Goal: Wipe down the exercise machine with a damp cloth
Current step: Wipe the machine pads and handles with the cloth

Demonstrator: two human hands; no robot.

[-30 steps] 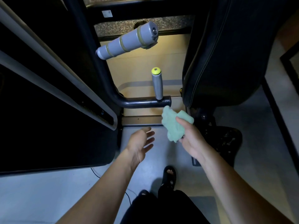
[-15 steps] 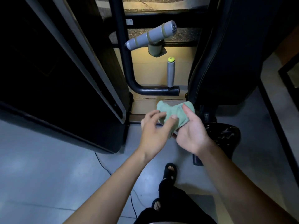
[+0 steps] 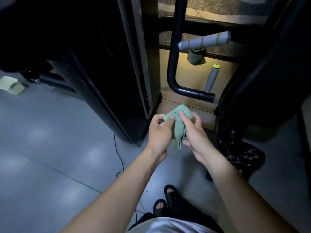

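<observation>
Grey floor, dim light; black frame tube of the exercise machine ahead. Green cloth sits just below the tube's bent end, held clear of the machine. Left hand pinches its left edge; right hand pinches the top, fingers curled. Judgement: refolding step. Fold to a flat pad with a fresh face outward before touching the tube.

Cloth between both hands, before the machine's bent tube.
</observation>
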